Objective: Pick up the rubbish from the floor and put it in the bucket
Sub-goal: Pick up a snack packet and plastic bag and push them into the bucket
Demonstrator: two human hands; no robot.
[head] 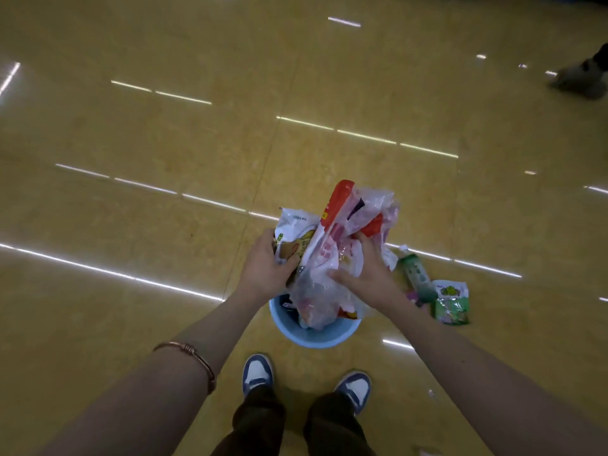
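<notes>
A glossy yellow tiled floor (164,143) fills the view, streaked with reflections of strip lights. A bundle of rubbish (332,251), made of crumpled clear and white plastic bags with red and yellow print, is held upright over a blue bucket (316,337), its lower end already inside the rim among other wrappers. The bucket stands on the floor just ahead of two blue-and-white shoes (258,373). The bundle is gripped from both sides: the left hand (263,268) is curled round a white-and-yellow packet at its left edge, and the right hand (365,274) is clasped over the clear plastic at its right, thumb pressed into the film. A green bottle (416,274) is lying on the floor just right of the bucket, with a green packet (452,302) touching its near end. A thin bracelet (194,352) is worn on the left forearm. Another person's foot (579,77) is seen at the far right edge, blurred.
</notes>
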